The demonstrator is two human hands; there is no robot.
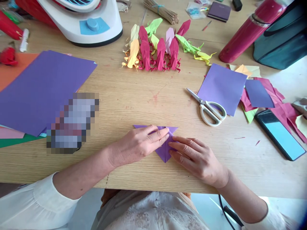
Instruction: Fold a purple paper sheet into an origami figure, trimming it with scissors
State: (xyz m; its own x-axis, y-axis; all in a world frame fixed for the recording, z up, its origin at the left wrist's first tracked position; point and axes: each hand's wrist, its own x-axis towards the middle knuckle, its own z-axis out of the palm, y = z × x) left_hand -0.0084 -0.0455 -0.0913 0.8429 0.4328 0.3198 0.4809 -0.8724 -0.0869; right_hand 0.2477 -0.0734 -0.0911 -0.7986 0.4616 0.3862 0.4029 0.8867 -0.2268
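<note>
A folded piece of purple origami paper [165, 154] lies on the table in front of me, its lower corner pointing at my body. A crease runs down its middle, and two pointed corners stick out along its top edge. My left hand [141, 140] is over its upper left part, fingers close together and gripping the paper near the top. From the right, my right hand [195, 156] holds the paper's right side with bent fingertips. Both thumbs are hidden. White-handled scissors [208, 110] lie beyond my right hand, their tips pointing up and left.
Several folded paper figures [160, 52] stand at the back. A purple square sheet [223, 86], paper scraps [275, 92], a phone [280, 134] and a red flask [249, 35] are right. Left are stacked coloured sheets [48, 86], a blurred-out object [73, 123] and a white appliance [105, 22].
</note>
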